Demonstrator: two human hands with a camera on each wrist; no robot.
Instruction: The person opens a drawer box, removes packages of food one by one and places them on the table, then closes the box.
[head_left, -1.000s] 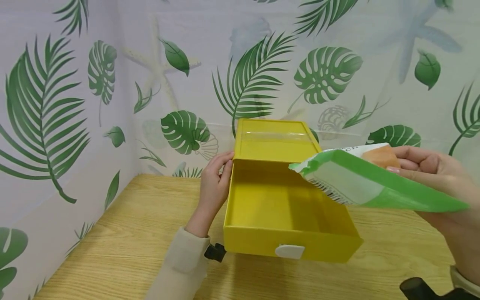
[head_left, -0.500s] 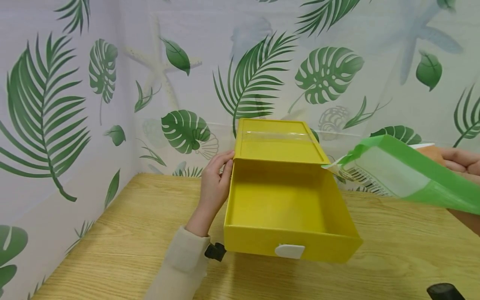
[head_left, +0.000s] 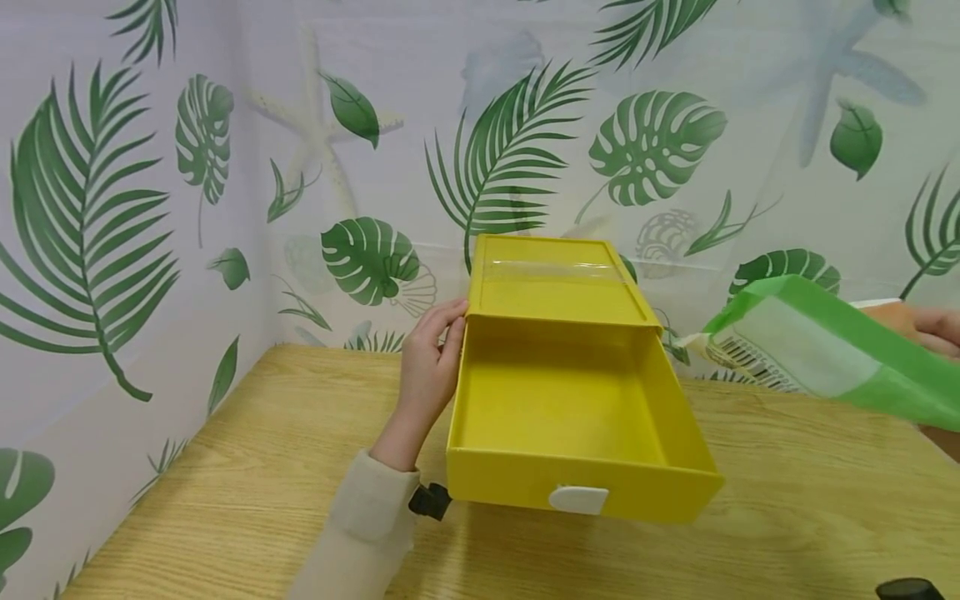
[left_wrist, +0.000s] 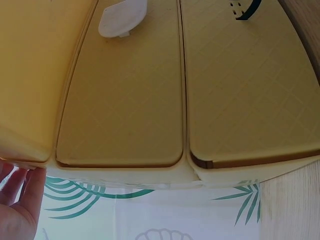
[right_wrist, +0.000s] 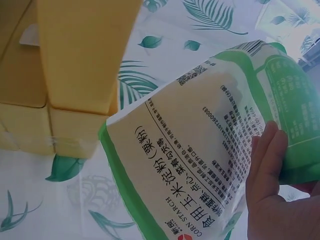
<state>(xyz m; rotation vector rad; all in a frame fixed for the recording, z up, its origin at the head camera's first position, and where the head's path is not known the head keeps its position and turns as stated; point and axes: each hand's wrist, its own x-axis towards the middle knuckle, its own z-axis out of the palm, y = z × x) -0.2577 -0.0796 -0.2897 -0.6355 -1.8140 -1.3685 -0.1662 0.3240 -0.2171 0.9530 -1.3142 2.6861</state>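
Pinching a green-and-white corn starch bag point(right_wrist: 180, 150) between the right hand's nearly closed fingers point(right_wrist: 267, 165), in the air right of a pulled-out yellow drawer point(head_left: 510, 479), while touching the left side of the yellow cabinet point(head_left: 555, 293) with the left hand's loosely extended fingers point(head_left: 441, 320).

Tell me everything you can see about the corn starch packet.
The packet is a green-and-white bag, plastic-looking, printed with CORN STARCH, Chinese characters, a QR code and a barcode. An orange patch shows in the head view, where the packet tilts, runs out past the right edge and looks crumpled at its left end. The person's right grip holds it in the air, right of the yellow drawer unit. Whether it's open, I can't tell.
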